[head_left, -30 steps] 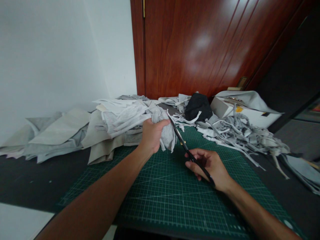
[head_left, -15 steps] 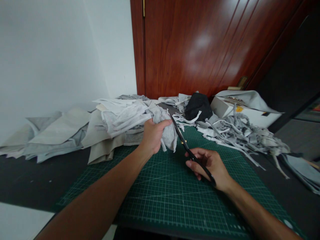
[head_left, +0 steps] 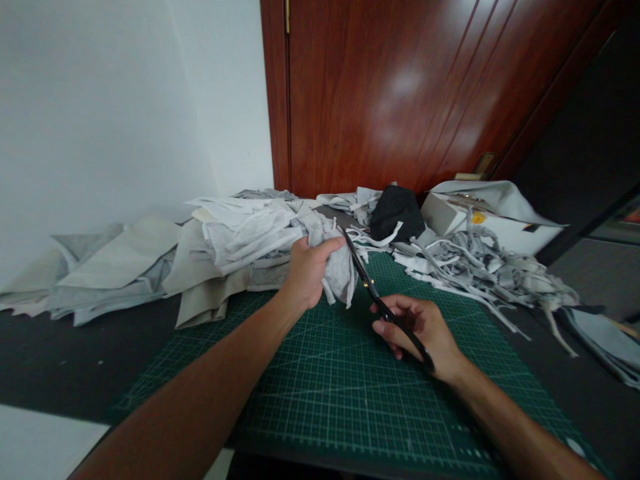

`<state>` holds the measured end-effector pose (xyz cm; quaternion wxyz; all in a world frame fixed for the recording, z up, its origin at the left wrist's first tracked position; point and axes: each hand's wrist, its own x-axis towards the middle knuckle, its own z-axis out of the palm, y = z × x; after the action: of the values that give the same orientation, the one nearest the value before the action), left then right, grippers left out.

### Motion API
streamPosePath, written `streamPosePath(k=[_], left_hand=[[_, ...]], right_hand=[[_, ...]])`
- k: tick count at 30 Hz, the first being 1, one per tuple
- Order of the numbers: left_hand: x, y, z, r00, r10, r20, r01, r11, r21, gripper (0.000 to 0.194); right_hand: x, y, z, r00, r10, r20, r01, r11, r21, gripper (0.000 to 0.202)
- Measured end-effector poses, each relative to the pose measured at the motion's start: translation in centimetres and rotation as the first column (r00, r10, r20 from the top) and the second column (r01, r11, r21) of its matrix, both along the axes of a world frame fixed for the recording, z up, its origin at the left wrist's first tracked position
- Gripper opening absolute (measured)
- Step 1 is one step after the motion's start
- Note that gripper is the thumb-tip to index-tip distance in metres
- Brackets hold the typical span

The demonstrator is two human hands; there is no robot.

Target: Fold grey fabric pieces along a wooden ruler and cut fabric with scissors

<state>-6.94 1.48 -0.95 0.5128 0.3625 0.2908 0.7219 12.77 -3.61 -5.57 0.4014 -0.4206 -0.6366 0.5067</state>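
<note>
The work is partway through, as far as the layout suggests: this piece looks unfinished, and the loose ends at the right look like offcuts. The left hand (head_left: 307, 273) is closed on a soft, light-grey piece of knit fabric (head_left: 343, 272), thumb across its top, and the fabric's lower end hangs above the green gridded cutting mat (head_left: 320, 387). The right hand (head_left: 417, 327) grips a pair of long black scissors (head_left: 381, 307) by the handles, with the blades beside the fabric's right edge (whether they touch it, I cannot tell). The blades seem nearly together, though the gap is too fine to judge.

On the dark counter (head_left: 65, 363), to the right, lies a tangled heap of thin grey and white fabric strips (head_left: 480, 267), which I take as the trimming already done. To the left, a loose pile of white and pale-grey cloth pieces (head_left: 250, 230) sits just behind the left hand, with flat beige and grey fabric panels (head_left: 125, 257) farther left. Which of these are finished and which are waiting cannot be told, so the amount left is uncertain.
</note>
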Motion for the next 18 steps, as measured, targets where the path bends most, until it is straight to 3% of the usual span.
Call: streamPosePath(k=[9, 18], left_hand=[[0.09, 0.26, -0.31, 0.996, 0.086, -0.007, -0.085, 0.996, 0.025, 0.023], [-0.1, 0.42, -0.33, 0.994, 0.095, -0.055, -0.092, 0.994, 0.06, 0.022]], right_hand=[[0.09, 0.07, -0.28, 0.999, -0.009, 0.032, 0.008, 0.999, 0.037, 0.044], [0.4, 0.29, -0.79, 0.998, 0.002, 0.061, -0.006, 0.998, 0.064, 0.041]])
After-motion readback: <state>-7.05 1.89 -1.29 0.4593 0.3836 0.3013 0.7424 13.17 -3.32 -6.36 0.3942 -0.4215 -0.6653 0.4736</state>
